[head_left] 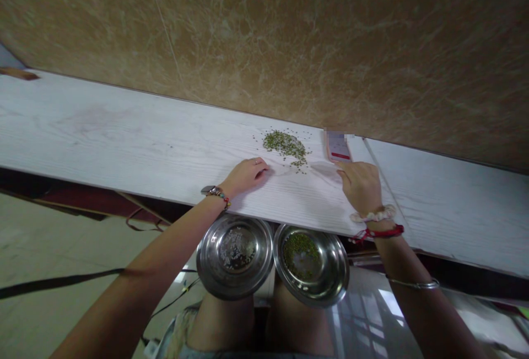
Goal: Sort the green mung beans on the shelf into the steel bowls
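My left hand (247,174) rests on the white wood-grain shelf (124,139), closed, its fingers curled downward; what they may hold is hidden. Just beyond its fingertips lies a loose pile of green mung beans (285,145), with pale grains among them and strays around it. My right hand (362,185) is right of the pile, index finger stretched toward the lower edge of a phone (339,147) with a lit screen. Below the shelf edge, a steel bowl (206,279) holds white grains (236,249). Beside it, another steel bowl (336,287) holds green beans (298,251).
A brown marbled wall (264,34) rises behind the shelf. Both bowls sit over my lap. At the far left lies a brown object (19,74). A black strap (61,284) runs in from the left, and a seam (384,180) crosses the shelf.
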{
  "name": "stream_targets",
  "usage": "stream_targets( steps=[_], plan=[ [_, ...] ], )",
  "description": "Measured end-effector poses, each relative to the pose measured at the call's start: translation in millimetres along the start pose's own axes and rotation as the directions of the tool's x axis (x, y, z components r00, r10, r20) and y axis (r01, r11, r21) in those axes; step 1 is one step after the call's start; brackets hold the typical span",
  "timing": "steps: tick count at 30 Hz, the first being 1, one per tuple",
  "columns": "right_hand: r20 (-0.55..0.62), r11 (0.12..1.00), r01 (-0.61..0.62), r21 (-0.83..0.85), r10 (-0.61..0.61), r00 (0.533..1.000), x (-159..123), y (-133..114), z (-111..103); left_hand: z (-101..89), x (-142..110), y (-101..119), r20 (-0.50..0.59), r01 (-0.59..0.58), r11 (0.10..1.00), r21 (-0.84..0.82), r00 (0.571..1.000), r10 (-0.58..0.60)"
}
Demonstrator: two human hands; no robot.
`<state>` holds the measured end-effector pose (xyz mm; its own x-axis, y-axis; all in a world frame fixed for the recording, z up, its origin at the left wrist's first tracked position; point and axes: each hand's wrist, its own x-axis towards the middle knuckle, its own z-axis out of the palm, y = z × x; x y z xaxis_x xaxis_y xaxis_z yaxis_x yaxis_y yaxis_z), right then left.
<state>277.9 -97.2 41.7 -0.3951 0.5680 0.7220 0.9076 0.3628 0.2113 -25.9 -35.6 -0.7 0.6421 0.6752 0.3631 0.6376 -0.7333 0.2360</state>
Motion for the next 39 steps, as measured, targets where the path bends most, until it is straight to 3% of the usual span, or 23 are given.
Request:
stream_targets(
  steps=[17, 22, 30, 39],
  plan=[
    [0.082, 0.997, -0.026, 0.074, 0.020, 0.996, 0.1, -2.7, 5.1, -1.3, 0.3, 1.4, 0.008, 0.018, 1.000, 0.001, 1.000, -0.018],
    [0.034, 0.996, 0.033, 0.082, -0.036, 0.999, -0.8, -7.4, 2.1, -1.7, 0.1, 2.3, -0.001, 0.019, 1.000, 0.001, 1.000, -0.019],
    [0.046, 0.997, 0.016, 0.082, -0.020, 0.999, 3.9, -11.1, 5.1, -1.6, 0.0, 2.4, -0.013, 0.013, 1.000, -0.003, 1.000, -0.013],
    [0.078, 0.985, 0.004, 0.171, -0.018, 0.997, -0.2, -19.0, -11.1, -0.9, -0.3, 1.2, -0.018, 0.005, 1.000, -0.012, 1.000, -0.006]
  ],
)
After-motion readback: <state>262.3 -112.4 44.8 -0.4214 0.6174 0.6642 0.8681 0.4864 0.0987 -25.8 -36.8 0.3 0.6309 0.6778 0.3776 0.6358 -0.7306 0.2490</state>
